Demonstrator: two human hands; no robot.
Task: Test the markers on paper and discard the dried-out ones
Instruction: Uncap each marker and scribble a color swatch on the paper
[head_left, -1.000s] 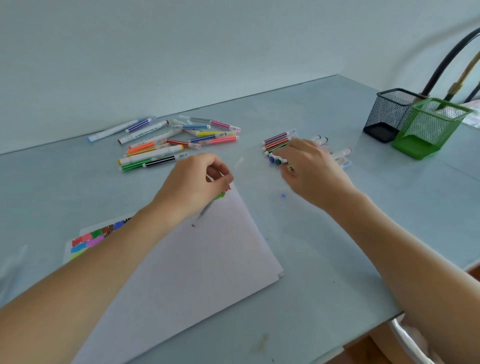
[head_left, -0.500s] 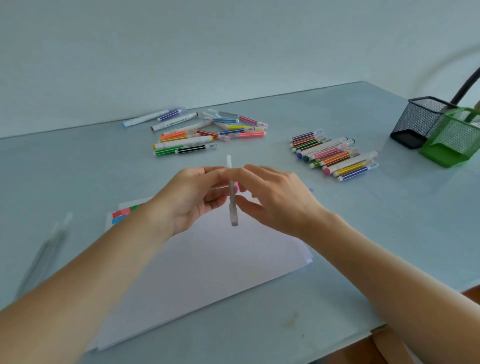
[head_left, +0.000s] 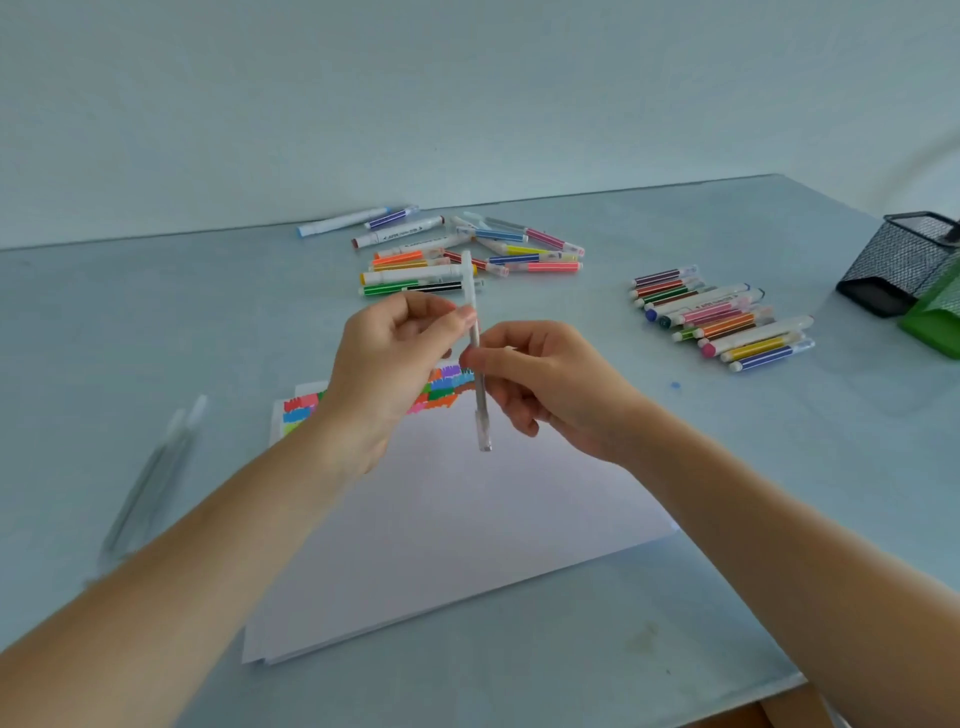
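**Next marker lifted for uncapping**

Half a second on, the slim pale marker (head_left: 474, 332) has risen at frame centre above the smooth white paper (head_left: 467, 530). The left hand (head_left: 384, 374) pinches its upper barrel, the right hand (head_left: 550, 384) its middle. Uncapping and testing likely follow. Glossy striped plastic markers (head_left: 722, 322) lie at the right.

Plain pale wall (head_left: 467, 93) – grey-blue tabletop (head_left: 156, 322) meeting it, soft even light, no shadows sharp

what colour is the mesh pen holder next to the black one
Green, seen at the right edge of the head view.
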